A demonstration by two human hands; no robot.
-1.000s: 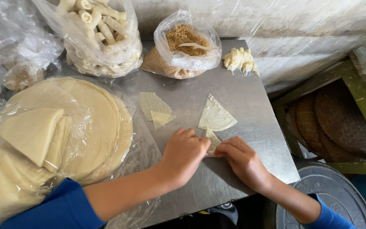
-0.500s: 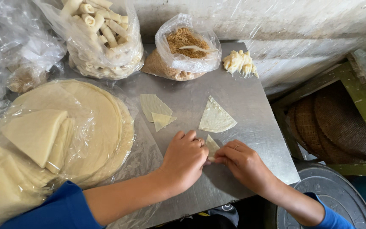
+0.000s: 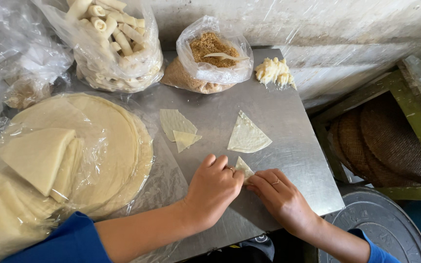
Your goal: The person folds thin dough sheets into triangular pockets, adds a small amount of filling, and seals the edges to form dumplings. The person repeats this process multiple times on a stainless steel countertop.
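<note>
Steel table [image 3: 288, 141]: wrapper stack [image 3: 88, 146] under plastic at left, filling bag [image 3: 213, 56] at back. Triangular wrapper [image 3: 247, 136] flat mid-table. Left hand [image 3: 214, 187], right hand [image 3: 281, 195] at near edge, fingers of both pinching small folded wrapper [image 3: 243, 168]. Risk: thin sheet tearing or unfolding if pinched unevenly. Versus half second earlier: hands barely shifted, same pinch.

Tray [image 3: 288, 146] under both hands: brushed metal, dull sheen, fine scratches. Wrapper [image 3: 243, 168] pinched between the left hand [image 3: 213, 190] and right hand [image 3: 281, 197]: thin dough, pale, matt, faintly pitted. Stack of round sheets [image 3: 103, 141] left of the hands: same matt dough under clear glossy plastic film. Bag [image 3: 215, 58] beyond the hands: crinkled shiny plastic, coarse brown crumbs. Woven mats [image 3: 381, 141] to the right: rough brown fibre, in a worn wooden crate.
</note>
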